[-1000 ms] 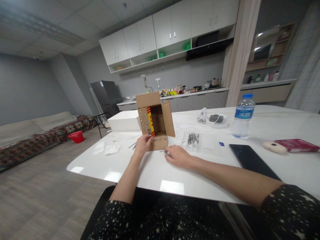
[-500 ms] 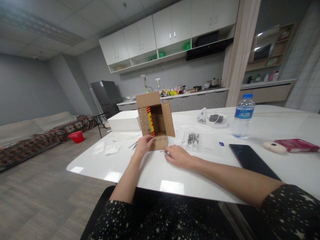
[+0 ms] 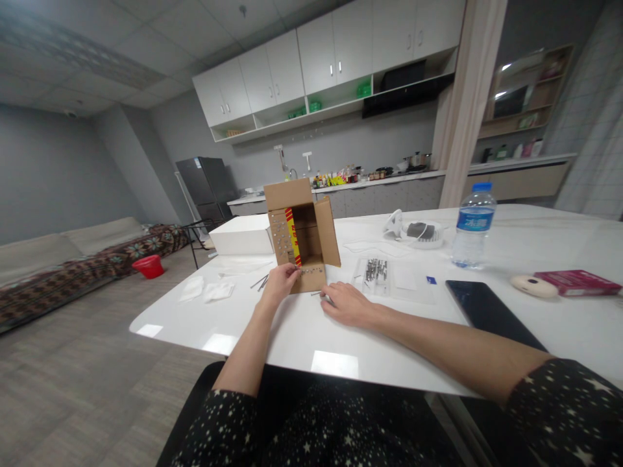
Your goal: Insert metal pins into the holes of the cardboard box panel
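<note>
The fingers (image 3: 294, 268) of the left hand (image 3: 279, 283) are drawn narrow, thumb and forefinger nearly together at the lower left of the opening of a cardboard box (image 3: 311, 237); whether they hold something small cannot be told. The right hand (image 3: 348, 305) lies low on the white table (image 3: 287, 340), fingers loosely curled, with a thin metal piece (image 3: 316, 294) by the fingertips; whether it is gripped is unclear.

The box stands on the left part of the table, set in from the near edge, its opening toward the person and its flaps spread. Small metallic dots (image 3: 280, 239) cover the left flap, and a row of similar bits (image 3: 313, 270) runs along the lower flap. A yellow strip with red marks (image 3: 293, 238) stands at the left of the opening. Dark thin rods (image 3: 263, 283) lie just beside the left hand.

Toward the table's left edge are crumpled white tissues (image 3: 219, 292) and, farther back, a long white box (image 3: 242, 235). On the other side of the cardboard box, a clear tray (image 3: 359, 267) holds metal pieces (image 3: 376, 270), with a small blue packet (image 3: 431, 280) beyond it. A dark phone (image 3: 489, 311) reaches toward the near edge, partly behind the right forearm. A capped water bottle (image 3: 474, 224) stands toward the far edge.
</note>
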`<state>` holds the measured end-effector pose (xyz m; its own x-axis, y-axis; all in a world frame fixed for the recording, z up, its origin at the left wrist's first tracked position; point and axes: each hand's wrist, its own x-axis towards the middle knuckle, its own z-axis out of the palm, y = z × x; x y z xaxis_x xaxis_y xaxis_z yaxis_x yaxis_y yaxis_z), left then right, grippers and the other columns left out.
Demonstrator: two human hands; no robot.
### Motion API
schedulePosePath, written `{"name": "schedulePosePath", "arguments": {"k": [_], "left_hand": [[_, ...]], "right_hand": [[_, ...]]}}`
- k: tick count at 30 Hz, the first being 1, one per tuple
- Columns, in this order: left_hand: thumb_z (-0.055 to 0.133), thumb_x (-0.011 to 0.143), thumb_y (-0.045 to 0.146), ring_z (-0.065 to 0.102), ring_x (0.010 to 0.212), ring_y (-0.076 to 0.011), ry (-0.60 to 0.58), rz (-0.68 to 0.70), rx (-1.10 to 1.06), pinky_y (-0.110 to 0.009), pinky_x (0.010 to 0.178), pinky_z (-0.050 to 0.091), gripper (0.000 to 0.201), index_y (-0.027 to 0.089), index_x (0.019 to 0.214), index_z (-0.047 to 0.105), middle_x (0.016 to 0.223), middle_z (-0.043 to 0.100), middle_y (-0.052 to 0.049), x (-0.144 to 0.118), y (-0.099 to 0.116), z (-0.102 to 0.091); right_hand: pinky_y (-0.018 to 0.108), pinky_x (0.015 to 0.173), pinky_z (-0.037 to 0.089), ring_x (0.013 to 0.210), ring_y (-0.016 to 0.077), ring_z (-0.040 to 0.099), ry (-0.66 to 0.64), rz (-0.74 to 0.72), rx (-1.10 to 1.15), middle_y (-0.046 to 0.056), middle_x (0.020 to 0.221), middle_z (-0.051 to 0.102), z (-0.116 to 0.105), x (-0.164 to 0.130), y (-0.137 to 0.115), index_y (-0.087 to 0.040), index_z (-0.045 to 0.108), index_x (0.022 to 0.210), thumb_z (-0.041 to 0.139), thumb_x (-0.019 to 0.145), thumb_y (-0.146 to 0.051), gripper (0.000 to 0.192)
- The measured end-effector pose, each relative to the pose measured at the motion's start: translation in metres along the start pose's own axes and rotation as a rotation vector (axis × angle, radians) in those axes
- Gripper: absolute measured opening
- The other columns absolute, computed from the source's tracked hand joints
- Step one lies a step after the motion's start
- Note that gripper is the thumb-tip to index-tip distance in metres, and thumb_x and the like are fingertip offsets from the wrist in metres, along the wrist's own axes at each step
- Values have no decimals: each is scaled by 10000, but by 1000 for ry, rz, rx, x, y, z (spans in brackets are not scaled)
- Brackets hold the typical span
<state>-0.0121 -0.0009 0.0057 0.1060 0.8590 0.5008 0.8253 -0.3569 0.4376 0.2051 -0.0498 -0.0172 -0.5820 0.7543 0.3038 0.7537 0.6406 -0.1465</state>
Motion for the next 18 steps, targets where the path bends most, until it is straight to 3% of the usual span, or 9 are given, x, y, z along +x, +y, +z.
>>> {"name": "schedulePosePath", "arguments": {"k": [11,18], "left_hand": [[575,849,307,673,767,-194,41,-29,-98,-279,720,485,180,195,858,715,834,753,-49,1,-3,2],[574,849,324,662,746,-196,11,-4,-59,-275,674,464,194,187,843,712,813,746,-53,1,0,1]], "right_hand": [[305,757,350,893,217,583,7,-3,6,92,958,673,0,-1,0,-168,611,993,444,930,-284,213],[305,749,343,885,216,579,19,-13,4,89,943,670,1,-1,1,-169,610,981,433,933,-289,220]]}}
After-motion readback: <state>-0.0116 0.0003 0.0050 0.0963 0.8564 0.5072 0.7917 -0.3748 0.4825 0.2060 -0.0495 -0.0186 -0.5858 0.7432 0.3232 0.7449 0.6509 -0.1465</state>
